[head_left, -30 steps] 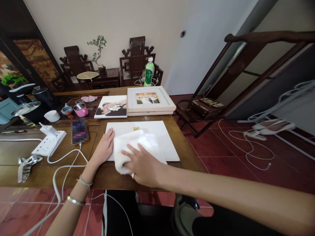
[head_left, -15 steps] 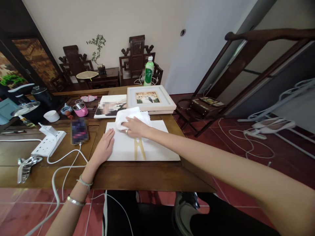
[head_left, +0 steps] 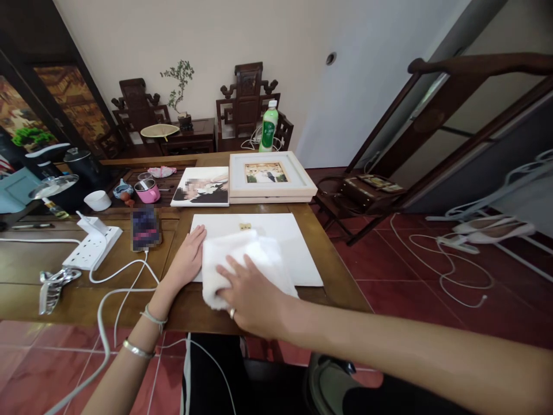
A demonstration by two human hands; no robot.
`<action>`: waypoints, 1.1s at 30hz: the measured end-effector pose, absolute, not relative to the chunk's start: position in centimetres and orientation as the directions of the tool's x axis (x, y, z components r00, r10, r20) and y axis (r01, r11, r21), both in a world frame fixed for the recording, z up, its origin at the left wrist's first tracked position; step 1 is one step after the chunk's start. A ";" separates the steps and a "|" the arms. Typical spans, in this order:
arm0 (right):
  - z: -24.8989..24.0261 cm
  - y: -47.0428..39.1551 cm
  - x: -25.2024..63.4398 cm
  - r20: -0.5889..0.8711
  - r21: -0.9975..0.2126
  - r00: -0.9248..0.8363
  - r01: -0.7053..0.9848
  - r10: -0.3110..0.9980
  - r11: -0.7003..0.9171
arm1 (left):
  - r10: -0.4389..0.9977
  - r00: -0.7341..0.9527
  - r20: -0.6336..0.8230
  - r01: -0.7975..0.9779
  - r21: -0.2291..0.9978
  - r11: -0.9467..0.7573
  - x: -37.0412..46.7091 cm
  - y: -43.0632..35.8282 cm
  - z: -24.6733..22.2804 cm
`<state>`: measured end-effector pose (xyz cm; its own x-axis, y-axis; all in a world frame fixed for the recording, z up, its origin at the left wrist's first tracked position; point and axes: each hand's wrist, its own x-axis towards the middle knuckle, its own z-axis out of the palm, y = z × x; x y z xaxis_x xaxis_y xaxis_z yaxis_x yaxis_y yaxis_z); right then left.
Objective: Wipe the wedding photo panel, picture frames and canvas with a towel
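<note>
A flat white panel (head_left: 302, 253) lies on the table in front of me, with a small gold-coloured piece (head_left: 245, 226) near its far edge. Over the panel's near part is a folded white towel (head_left: 263, 253), which hangs past the near edge. My right hand (head_left: 248, 291) grips the towel from above, fingers pressed into its folds; the thumb side is partly hidden. At the panel's left edge rests my left hand (head_left: 188, 257), fingers stretched out flat and holding nothing.
Behind the panel lie stacked white picture frames (head_left: 298, 176) and a photo print (head_left: 201, 187). A green bottle (head_left: 268, 127) stands beyond. On the left are a phone (head_left: 146, 229), a power strip (head_left: 93, 248) with cables, a claw clip (head_left: 54, 288) and a pink cup (head_left: 147, 191).
My right hand has drawn the towel from the panel's far side towards me. The gold piece at the far edge is now uncovered, and the gold legs are now covered. My left hand stays put.
</note>
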<state>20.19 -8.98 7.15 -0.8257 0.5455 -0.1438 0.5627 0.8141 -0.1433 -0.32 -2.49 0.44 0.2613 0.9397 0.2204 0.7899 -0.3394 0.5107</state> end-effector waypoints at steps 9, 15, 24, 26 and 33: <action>7.6 -8.6 20.3 -0.092 -0.100 -0.844 0.536 0.529 0.838 | 0.936 0.301 0.182 0.819 0.454 -0.352 -0.4 -2.5 0.5; 6.9 -2.6 19.7 -0.081 0.048 -0.758 0.646 0.647 0.762 | 0.937 0.289 0.197 0.818 0.457 -0.348 -0.4 -2.4 0.2; 6.9 -1.2 17.1 -0.048 0.091 -0.693 0.714 0.719 0.694 | 0.946 0.206 0.249 0.702 0.636 -0.320 0.1 -3.6 1.3; 6.7 -2.7 16.8 -0.031 0.101 -0.777 0.623 0.628 0.776 | 0.931 0.190 0.312 0.659 0.662 -0.357 -0.1 -3.8 1.5; 7.3 -6.6 19.0 0.014 0.082 -0.962 0.273 0.272 0.959 | 0.931 0.159 0.327 0.636 0.688 -0.350 -0.2 -4.0 1.5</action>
